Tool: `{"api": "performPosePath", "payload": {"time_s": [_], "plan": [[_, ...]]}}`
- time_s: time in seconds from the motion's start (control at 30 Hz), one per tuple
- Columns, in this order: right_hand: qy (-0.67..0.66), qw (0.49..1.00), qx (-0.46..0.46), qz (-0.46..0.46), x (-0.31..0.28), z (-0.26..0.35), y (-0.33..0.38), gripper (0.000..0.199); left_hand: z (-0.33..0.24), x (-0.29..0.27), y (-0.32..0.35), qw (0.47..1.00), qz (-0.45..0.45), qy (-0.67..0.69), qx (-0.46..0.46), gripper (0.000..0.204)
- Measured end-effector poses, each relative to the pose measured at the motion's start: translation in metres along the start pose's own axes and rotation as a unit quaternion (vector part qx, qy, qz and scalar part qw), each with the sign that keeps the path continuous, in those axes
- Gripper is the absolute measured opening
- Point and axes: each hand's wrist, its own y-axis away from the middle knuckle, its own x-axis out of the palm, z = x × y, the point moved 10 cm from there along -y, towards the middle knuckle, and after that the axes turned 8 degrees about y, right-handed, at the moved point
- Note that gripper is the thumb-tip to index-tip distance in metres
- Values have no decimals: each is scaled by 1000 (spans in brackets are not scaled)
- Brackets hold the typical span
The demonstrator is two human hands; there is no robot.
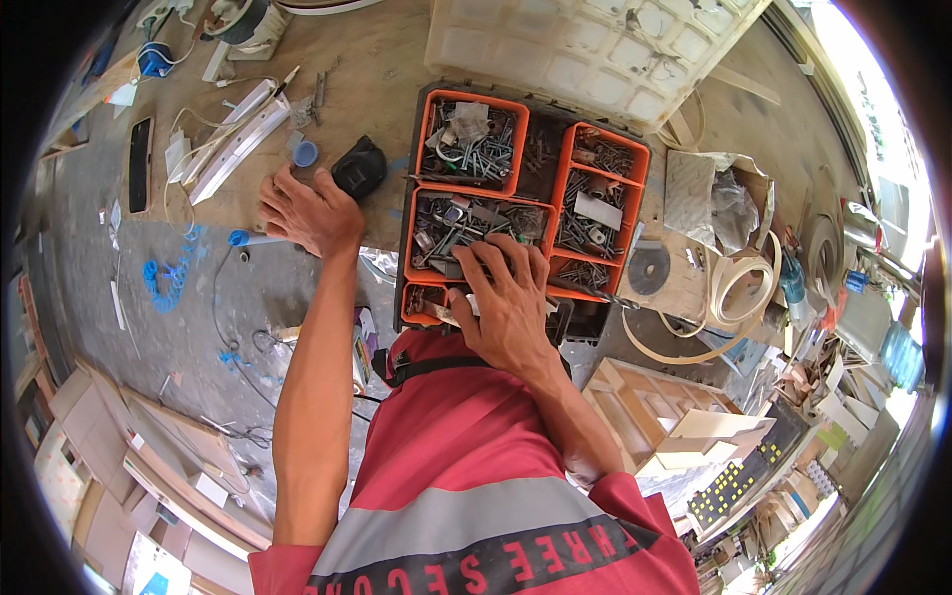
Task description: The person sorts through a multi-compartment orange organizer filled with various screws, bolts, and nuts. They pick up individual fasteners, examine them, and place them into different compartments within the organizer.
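Observation:
My left hand point(315, 213) rests at the front edge of the wooden workbench, fingers spread and nothing held. Next to it are a black tape measure point(359, 171) and a small blue round cap point(305, 154). An organizer case point(408, 233) with orange bins stands in front of me, its translucent lid point(585, 50) raised. My right hand point(511, 307) reaches over the middle left bin, fingers apart and bent down among mixed screws and metal fittings point(446, 233). Its fingertips touch the pieces and are partly hidden. Other bins hold screws point(486, 149) and small hardware.
A phone-like black slab point(141, 164) and white strips point(238, 149) lie on the bench's left. On the right are an open carton point(694, 203), a grey disc point(650, 268) and coiled edge banding point(744, 293). A wooden frame point(635, 407) stands below; a blue coiled hose point(174, 283) lies on the floor.

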Motion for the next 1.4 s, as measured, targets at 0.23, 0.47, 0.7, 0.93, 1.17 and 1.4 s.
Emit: {"api": "performPosePath", "payload": {"time_s": [0.23,0.47,0.7,0.93,1.17,1.4], "plan": [[-10,996,70,-63,-14,-18,-10,54,5,2,0,1000,8,-18,-16,43],[13,996,87,15,2,-17,-16,60,5,2,0,1000,4,-18,-14,43],[-8,997,70,11,-1,-21,-10,58,4,1,0,1000,8,-16,-13,43],[3,994,104,-11,-3,-23,-25,50,6,4,0,1000,13,-14,-12,44],[13,997,79,-2,-2,-14,-3,41,2,2,-1,1000,15,-17,-9,42],[25,996,75,-33,-9,-13,0,36,4,3,-1,1000,18,-13,-3,42]]}}
